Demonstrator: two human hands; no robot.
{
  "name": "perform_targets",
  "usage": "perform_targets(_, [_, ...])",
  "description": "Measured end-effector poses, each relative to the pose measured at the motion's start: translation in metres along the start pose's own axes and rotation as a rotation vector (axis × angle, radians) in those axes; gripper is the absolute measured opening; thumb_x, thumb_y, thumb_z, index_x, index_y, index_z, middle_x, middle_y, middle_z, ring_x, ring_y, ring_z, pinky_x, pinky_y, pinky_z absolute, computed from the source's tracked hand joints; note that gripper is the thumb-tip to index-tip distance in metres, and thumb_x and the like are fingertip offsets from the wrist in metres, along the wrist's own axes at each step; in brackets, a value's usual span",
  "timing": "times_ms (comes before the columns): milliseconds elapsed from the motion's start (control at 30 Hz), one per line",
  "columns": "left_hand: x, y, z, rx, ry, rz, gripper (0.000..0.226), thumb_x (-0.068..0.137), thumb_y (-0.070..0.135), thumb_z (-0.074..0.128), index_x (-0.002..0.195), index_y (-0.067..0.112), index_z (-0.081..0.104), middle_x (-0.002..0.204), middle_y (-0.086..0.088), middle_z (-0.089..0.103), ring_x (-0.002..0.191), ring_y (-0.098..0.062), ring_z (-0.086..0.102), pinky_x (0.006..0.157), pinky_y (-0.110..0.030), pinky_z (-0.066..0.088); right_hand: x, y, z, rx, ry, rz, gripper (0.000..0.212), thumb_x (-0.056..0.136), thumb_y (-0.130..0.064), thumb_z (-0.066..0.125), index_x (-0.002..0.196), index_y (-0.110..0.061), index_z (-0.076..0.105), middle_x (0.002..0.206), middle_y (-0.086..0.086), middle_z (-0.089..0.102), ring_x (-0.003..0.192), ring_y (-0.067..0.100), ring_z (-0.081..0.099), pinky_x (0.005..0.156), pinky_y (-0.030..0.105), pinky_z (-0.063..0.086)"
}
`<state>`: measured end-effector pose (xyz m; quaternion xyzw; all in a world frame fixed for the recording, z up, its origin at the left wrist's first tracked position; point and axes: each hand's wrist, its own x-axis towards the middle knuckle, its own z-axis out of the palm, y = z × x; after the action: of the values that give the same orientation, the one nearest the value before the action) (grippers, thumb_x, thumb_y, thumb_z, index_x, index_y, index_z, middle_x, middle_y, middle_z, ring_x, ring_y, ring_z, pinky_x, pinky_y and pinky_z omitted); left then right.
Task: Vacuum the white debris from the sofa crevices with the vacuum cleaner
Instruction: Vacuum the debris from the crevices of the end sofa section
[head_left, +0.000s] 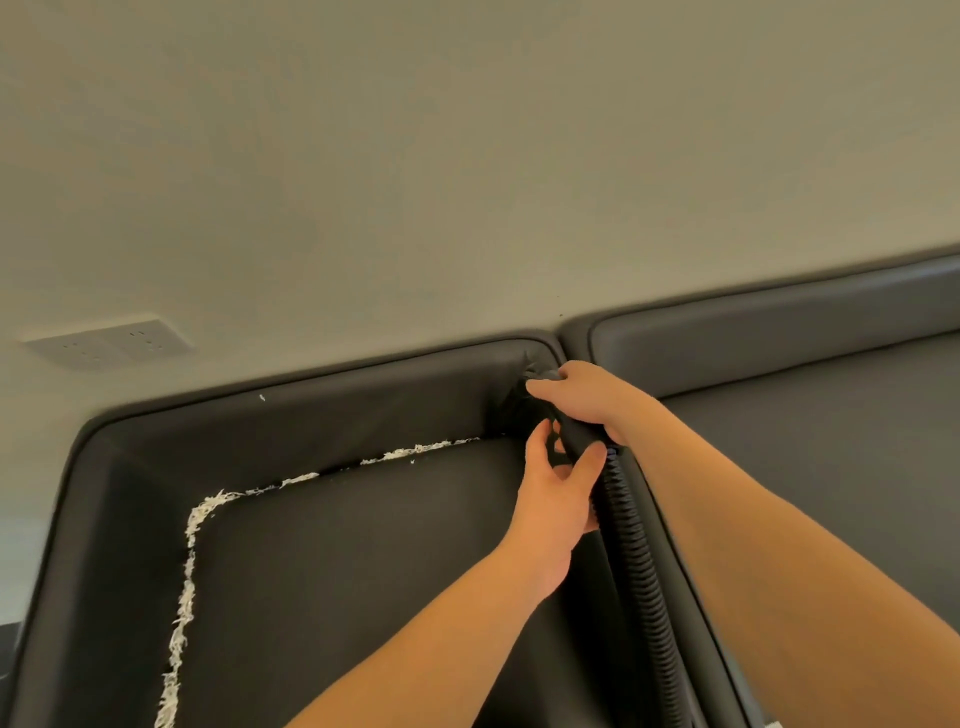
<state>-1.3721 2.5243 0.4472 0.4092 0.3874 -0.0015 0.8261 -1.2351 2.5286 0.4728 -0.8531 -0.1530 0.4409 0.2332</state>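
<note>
Down the left edge of the seat cushion (363, 597), the crevice is packed with white debris (182, 613), thickest at the far-left corner where it curls round. From there it thins into a broken line along the back edge, under the backrest (311, 415), and fades out short of the far-right corner. One stray fleck sits up on the backrest itself. So by the look of it most of the job is left: the left side and much of the back seam are unswept, and only the stretch nearest the right corner looks clean.

At that far-right corner both hands are on the vacuum hose (634, 545). The left hand (553, 499) curls loosely round it from the cushion side, fingers partly spread. The right hand (587, 395) is wrapped over the top of the dark nozzle end, pressing it into the corner. The ribbed hose runs back along the right edge of the cushion, beside the neighbouring seat (831, 467).
</note>
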Motion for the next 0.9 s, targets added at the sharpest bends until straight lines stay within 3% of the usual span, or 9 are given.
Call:
perform_targets(67, [0.0, -0.001, 0.004, 0.035, -0.003, 0.011, 0.064, 0.1, 0.028, 0.064, 0.151, 0.048, 0.03, 0.126, 0.0, 0.072, 0.117, -0.02, 0.069, 0.105, -0.05, 0.053, -0.002, 0.007, -0.003, -0.047, -0.014, 0.014, 0.064, 0.092, -0.039, 0.064, 0.144, -0.008, 0.041, 0.131, 0.014, 0.061, 0.108, 0.032, 0.064, 0.097, 0.049, 0.054])
perform_targets(133, [-0.001, -0.002, 0.012, 0.056, 0.004, 0.029, 0.063, 0.102, 0.027, 0.062, 0.153, 0.047, 0.031, 0.14, 0.002, 0.064, 0.128, -0.018, 0.061, 0.112, -0.049, 0.047, -0.005, 0.013, -0.006, -0.142, 0.02, 0.005, 0.069, 0.093, -0.034, 0.064, 0.152, -0.014, 0.034, 0.137, 0.011, 0.056, 0.111, 0.028, 0.06, 0.091, 0.041, 0.052])
perform_targets(267, [0.0, 0.007, 0.027, 0.072, 0.009, 0.095, 0.064, 0.099, 0.034, 0.064, 0.152, 0.05, 0.032, 0.139, 0.003, 0.064, 0.128, -0.013, 0.061, 0.112, -0.042, 0.048, -0.002, 0.011, -0.015, -0.174, 0.176, -0.078, 0.042, 0.095, -0.029, 0.059, 0.132, -0.008, 0.055, 0.124, 0.013, 0.064, 0.107, 0.03, 0.063, 0.083, 0.038, 0.049])
perform_targets(367, [0.006, 0.016, 0.031, 0.065, 0.025, 0.096, 0.066, 0.099, 0.038, 0.063, 0.152, 0.053, 0.029, 0.132, 0.007, 0.067, 0.119, -0.009, 0.064, 0.102, -0.032, 0.052, 0.002, 0.003, -0.022, -0.155, 0.17, -0.097, 0.022, 0.094, -0.026, 0.058, 0.109, -0.01, 0.059, 0.108, 0.012, 0.065, 0.097, 0.03, 0.065, 0.078, 0.039, 0.051])
perform_targets(500, [0.012, 0.022, 0.028, 0.052, 0.052, 0.075, 0.063, 0.101, 0.034, 0.061, 0.153, 0.05, 0.03, 0.139, 0.005, 0.064, 0.124, -0.014, 0.062, 0.109, -0.043, 0.05, 0.007, -0.002, -0.018, -0.101, 0.121, -0.096, 0.01, 0.095, -0.021, 0.058, 0.093, -0.012, 0.054, 0.089, 0.007, 0.061, 0.076, 0.023, 0.058, 0.065, 0.033, 0.046])
perform_targets(633, [0.009, 0.021, 0.022, 0.036, 0.068, 0.072, 0.064, 0.101, 0.035, 0.061, 0.153, 0.051, 0.029, 0.147, 0.0, 0.057, 0.131, -0.017, 0.058, 0.111, -0.046, 0.048, 0.007, -0.009, -0.01, -0.117, 0.092, -0.101, 0.012, 0.096, -0.021, 0.058, 0.102, -0.012, 0.054, 0.091, 0.007, 0.06, 0.08, 0.024, 0.059, 0.068, 0.033, 0.046])
perform_targets(800, [0.001, 0.016, 0.017, 0.022, 0.106, 0.109, 0.065, 0.096, 0.043, 0.065, 0.15, 0.058, 0.031, 0.146, 0.004, 0.058, 0.132, -0.013, 0.057, 0.113, -0.045, 0.046, 0.004, -0.02, -0.006, -0.212, 0.103, -0.149, 0.012, 0.093, -0.024, 0.058, 0.096, -0.013, 0.057, 0.092, 0.007, 0.064, 0.081, 0.025, 0.061, 0.07, 0.036, 0.048])
perform_targets(900, [0.004, 0.02, 0.013, 0.033, 0.106, 0.096, 0.065, 0.098, 0.039, 0.064, 0.152, 0.054, 0.03, 0.148, -0.002, 0.057, 0.134, -0.018, 0.056, 0.113, -0.047, 0.047, 0.003, -0.024, -0.003, -0.225, 0.092, -0.136, 0.022, 0.094, -0.024, 0.058, 0.11, -0.008, 0.06, 0.106, 0.011, 0.067, 0.094, 0.028, 0.065, 0.084, 0.041, 0.055])
